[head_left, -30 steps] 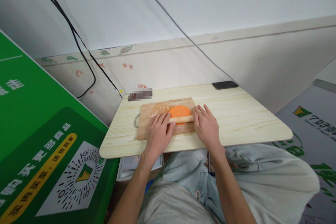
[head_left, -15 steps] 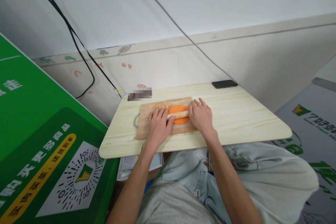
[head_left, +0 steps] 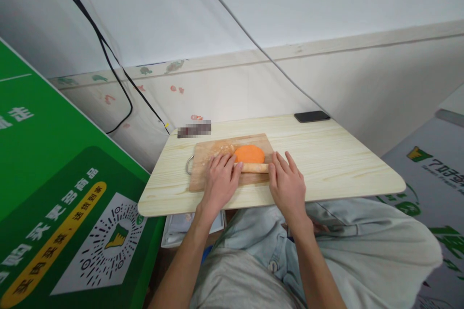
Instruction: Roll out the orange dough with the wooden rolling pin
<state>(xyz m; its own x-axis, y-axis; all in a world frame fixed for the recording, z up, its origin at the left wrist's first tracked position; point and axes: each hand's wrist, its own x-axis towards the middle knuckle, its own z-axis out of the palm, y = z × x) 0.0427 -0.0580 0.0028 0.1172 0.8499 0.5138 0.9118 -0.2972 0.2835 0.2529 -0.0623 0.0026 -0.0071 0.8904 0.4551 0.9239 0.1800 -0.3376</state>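
Note:
A wooden rolling pin (head_left: 255, 168) lies across the near edge of a flat, rounded piece of orange dough (head_left: 250, 154). The dough rests on a wooden cutting board (head_left: 198, 174) with a metal handle at its left. At the pin's left end is my left hand (head_left: 223, 176), its thumb along the pin and its fingers over that end. My right hand (head_left: 289, 181) grips the right end, near the board's right edge. Both ends of the pin are hidden under my hands. Pale floury smears (head_left: 221, 149) mark the board to the left of the dough.
A small table (head_left: 337, 159) with a pale wood grain carries the board. A black phone (head_left: 311, 116) lies at its back right, a blurred dark object (head_left: 194, 129) at its back left. Black cables (head_left: 105, 43) hang on the wall. A green printed panel (head_left: 72, 154) stands at left.
The rolling pin has come toward me from the middle of the dough to its near edge. My right hand moved nearer and slightly right; my left hand moved only a little.

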